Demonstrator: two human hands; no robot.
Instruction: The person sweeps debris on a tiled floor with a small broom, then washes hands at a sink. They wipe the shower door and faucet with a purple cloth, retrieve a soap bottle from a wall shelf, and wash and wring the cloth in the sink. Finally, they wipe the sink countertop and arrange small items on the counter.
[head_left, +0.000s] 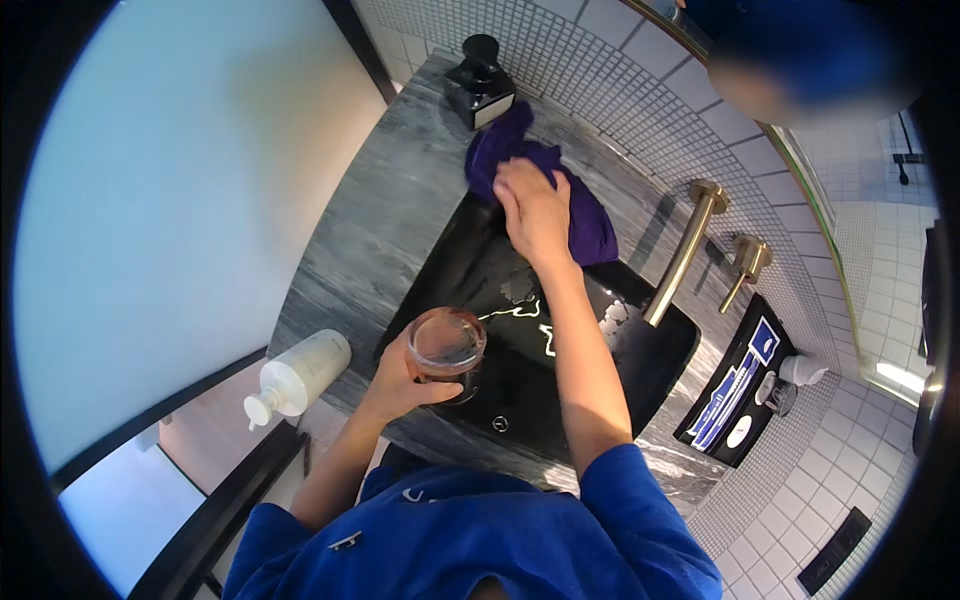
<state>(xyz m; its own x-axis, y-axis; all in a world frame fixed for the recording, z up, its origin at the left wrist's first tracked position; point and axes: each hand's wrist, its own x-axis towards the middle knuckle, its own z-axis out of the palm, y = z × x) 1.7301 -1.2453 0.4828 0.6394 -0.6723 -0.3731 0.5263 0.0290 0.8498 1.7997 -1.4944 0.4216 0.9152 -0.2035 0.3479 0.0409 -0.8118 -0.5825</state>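
Observation:
My left hand (401, 386) holds a clear glass jar or tumbler (448, 341) over the near left side of a black basin (495, 262). Its wall looks wet, and what is inside cannot be made out clearly. At the basin's far edge, my right hand (536, 206) has its fingers curled into a bunched purple cloth (592, 225). Part of this cloth hangs over the rim, and another part lies on the grey marbled counter (375, 195). The fingertips are slightly blurred against the fabric. Water pools and droplets shine in the basin.
A brass spout (684, 255) juts over the basin, beside a brass lever handle (742, 270). A black bottle (480, 86) stands at the far corner. A white pump bottle (304, 371) is at left. A black tray (739, 390) holds packets. A mirror (847, 202) hangs at right.

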